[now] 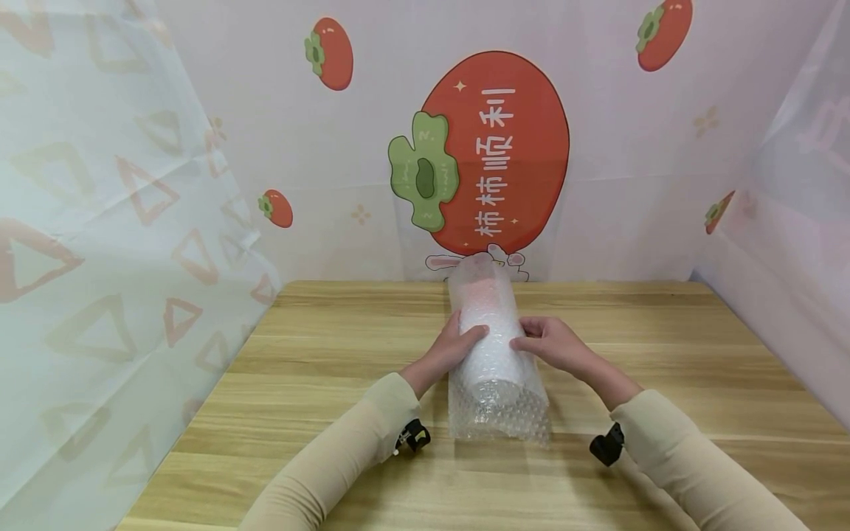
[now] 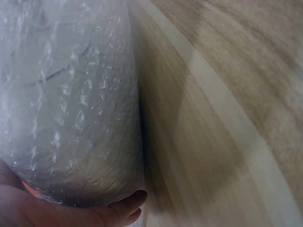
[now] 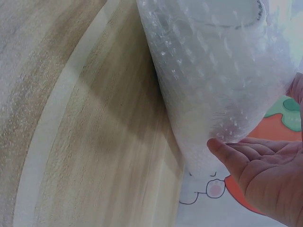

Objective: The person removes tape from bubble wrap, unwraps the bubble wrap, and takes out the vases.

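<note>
On the wooden table lies a white cylinder (image 1: 491,361) wrapped in clear bubble wrap (image 1: 498,424). Its near end faces the head camera, and loose wrap extends past that end; a pinkish patch shows through toward the far end. My left hand (image 1: 454,343) grips the left side, thumb on top; in the left wrist view its fingertips (image 2: 137,198) curve along the bubble wrap (image 2: 75,109). Opposite, my right hand (image 1: 558,343) holds the right side between thumb and fingers, and in the right wrist view its fingertips (image 3: 218,145) touch the wrap (image 3: 208,80).
The wood-grain table (image 1: 358,324) spreads out on both sides of the roll. Behind it hangs a pale cloth backdrop (image 1: 611,147) printed with persimmons, and a patterned cloth (image 1: 99,206) forms the left side. Small black cameras (image 1: 607,445) are strapped at both wrists.
</note>
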The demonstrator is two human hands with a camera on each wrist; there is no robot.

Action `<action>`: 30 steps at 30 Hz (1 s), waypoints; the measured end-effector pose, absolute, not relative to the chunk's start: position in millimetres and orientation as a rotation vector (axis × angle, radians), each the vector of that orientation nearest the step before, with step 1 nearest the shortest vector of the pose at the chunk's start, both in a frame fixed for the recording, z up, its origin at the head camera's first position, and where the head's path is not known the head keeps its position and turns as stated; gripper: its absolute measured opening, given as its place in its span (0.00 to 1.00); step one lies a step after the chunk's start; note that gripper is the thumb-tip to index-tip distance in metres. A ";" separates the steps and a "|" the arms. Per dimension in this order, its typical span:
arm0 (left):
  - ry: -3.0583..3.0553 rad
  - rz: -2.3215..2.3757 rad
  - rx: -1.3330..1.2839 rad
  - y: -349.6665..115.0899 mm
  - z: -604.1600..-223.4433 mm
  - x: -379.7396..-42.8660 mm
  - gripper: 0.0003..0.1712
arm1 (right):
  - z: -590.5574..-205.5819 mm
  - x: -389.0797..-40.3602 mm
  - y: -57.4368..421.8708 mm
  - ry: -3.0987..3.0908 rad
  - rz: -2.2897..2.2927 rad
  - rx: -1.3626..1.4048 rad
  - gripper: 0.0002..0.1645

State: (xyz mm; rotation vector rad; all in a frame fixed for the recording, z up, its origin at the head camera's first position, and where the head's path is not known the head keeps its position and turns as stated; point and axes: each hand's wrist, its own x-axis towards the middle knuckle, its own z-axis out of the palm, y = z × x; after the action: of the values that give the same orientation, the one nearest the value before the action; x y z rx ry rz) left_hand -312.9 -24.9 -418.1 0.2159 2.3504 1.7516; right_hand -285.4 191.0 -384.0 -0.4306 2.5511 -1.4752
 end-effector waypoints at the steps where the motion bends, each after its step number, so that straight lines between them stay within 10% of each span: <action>1: 2.350 1.755 0.216 -25.1 -418.1 -312.9 0.46 | -383.5 -285.6 190.8 2.556 -1.475 -0.420 0.36; 30: 2.415 1.680 0.193 -24.5 -416.7 -312.8 0.48 | -384.3 -291.9 191.3 2.708 -1.371 -0.385 0.31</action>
State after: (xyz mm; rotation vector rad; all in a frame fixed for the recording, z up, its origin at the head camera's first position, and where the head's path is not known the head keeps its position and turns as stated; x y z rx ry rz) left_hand -312.8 -24.5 -416.7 0.1929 2.4146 1.6797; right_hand -291.9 191.3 -384.3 -0.3851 2.7078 -1.3706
